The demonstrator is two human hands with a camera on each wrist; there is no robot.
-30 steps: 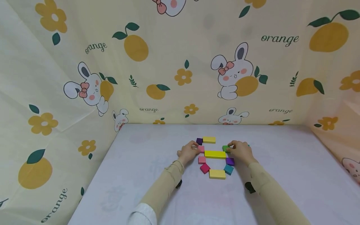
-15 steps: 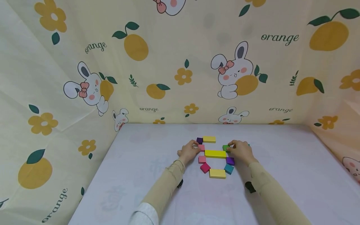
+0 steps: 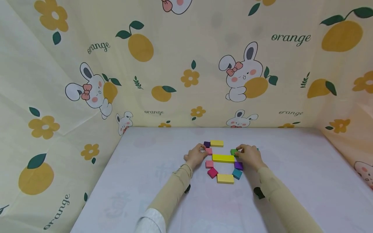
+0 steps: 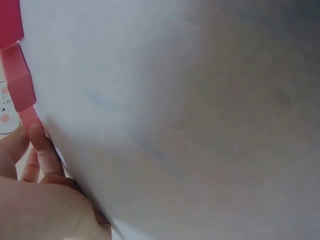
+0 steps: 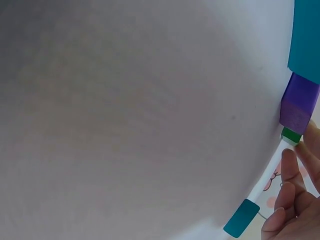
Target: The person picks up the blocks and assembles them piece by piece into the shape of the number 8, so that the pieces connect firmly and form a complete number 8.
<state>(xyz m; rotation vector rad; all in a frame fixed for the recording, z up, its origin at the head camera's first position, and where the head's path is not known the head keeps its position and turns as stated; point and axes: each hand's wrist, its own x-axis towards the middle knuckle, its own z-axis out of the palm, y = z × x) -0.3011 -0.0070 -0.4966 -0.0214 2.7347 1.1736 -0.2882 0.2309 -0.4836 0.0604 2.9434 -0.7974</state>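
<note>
My left hand [image 3: 196, 155] pinches a pink block [image 3: 209, 151] at the upper left of a figure of coloured blocks. Across from it, my right hand [image 3: 250, 156] holds a small green block [image 3: 234, 152] between thumb and fingers. A long yellow block [image 3: 222, 158] lies between the two, slightly nearer the front. In the left wrist view, the fingertips are at the end of the pink block, behind another pink block [image 4: 20, 80]. The right wrist view shows fingertips by the green block [image 5: 291, 135], beyond a purple block [image 5: 300, 102].
Behind are a dark purple block [image 3: 207, 144] and a yellow block [image 3: 217, 143]. In front, a crimson block [image 3: 212, 172], a pale yellow block [image 3: 225, 178] and a blue-teal block [image 3: 237, 173] form a curve. Another teal block [image 5: 241, 218] lies past my right hand. Patterned cloth [image 3: 175, 74] walls the table.
Both hands stay at the same blocks, and the blocks keep their arrangement. Only the head view has shifted very slightly.
</note>
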